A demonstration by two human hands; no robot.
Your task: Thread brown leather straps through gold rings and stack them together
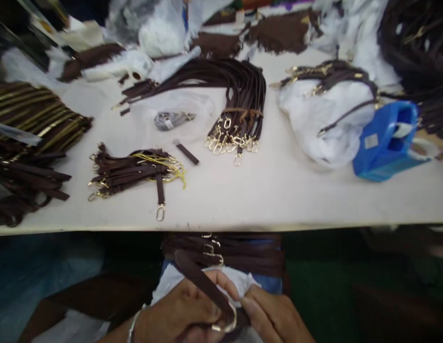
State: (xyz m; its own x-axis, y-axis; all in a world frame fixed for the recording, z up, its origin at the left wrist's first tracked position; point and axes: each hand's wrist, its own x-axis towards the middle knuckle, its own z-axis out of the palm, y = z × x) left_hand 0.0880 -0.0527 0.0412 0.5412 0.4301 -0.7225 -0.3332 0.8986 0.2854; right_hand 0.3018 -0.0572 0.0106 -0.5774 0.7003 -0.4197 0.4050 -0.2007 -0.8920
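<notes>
A dark brown leather strap (200, 278) with a gold metal ring (232, 321) at its bend is held low, over the lap. My left hand (185, 305) is closed around it near the ring. Fingers of my right hand (274, 312) pinch together at the strap's other side, by the ring; their tips are partly hidden. White cloth or plastic (174, 281) lies beneath the hands. More brown straps with gold buckles (250, 257) lie across the lap, just beyond the hands.
The pale table (264, 195) has its front edge beyond the lap. On it are a bundle of short straps (131, 171), a tied bundle of long straps (246, 95), a single strip (187, 153), a white plastic bag (324, 128) and a blue holder (380, 143). Gold-striped pieces (31, 114) lie left.
</notes>
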